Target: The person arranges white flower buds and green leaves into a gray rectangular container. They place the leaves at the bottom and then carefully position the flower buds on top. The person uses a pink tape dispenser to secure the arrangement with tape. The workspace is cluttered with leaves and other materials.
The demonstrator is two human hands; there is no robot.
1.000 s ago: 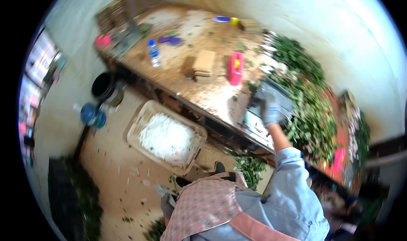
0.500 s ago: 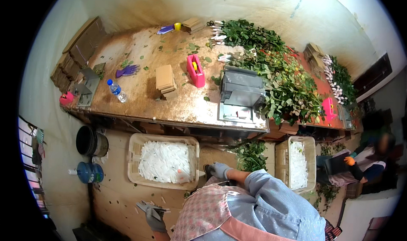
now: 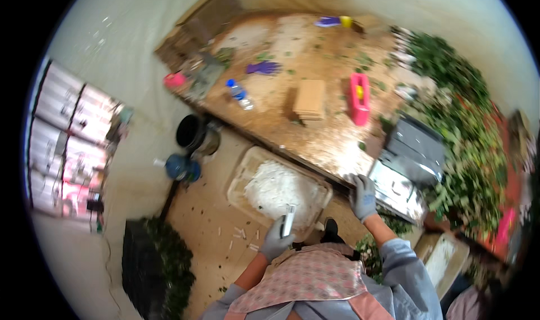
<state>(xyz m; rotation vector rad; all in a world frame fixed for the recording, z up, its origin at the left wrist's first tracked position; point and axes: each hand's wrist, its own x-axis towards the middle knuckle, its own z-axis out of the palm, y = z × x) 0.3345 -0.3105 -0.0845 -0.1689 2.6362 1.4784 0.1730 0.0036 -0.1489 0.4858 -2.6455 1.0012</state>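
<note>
The left hand [image 3: 278, 243], in a grey glove, has its fingers closed around a silvery hand tool [image 3: 288, 221], which stands up from the grip in front of the near side of a cream crate [image 3: 232, 179] filled with white pieces [image 3: 273, 188]. The right hand [image 3: 364, 198], gloved alike, is at the near edge of the worktop [image 3: 264, 115], just left of a grey metal stand [image 3: 419, 145]; its fingers point toward the far side, and whether they pinch anything cannot be told. A bluish mark shows on the back of that glove (too blurred to read). Left of the stand are a pink tape dispenser [image 3: 360, 115] with a yellow core and, farther left, a stack of brown cardboard pieces [image 3: 310, 98]. Next come a clear bottle [image 3: 240, 94] with a blue cap and a blue label, whose print is likewise illegible, and, a little beyond it, a purple glove [image 3: 264, 67]. Leafy stems [image 3: 467, 168] are heaped to the right of the stand, and others with white-wrapped ends lie at the far right. On the floor, left of the crate, a black bucket [image 3: 191, 132] stands near a blue water jug [image 3: 183, 168].
</note>
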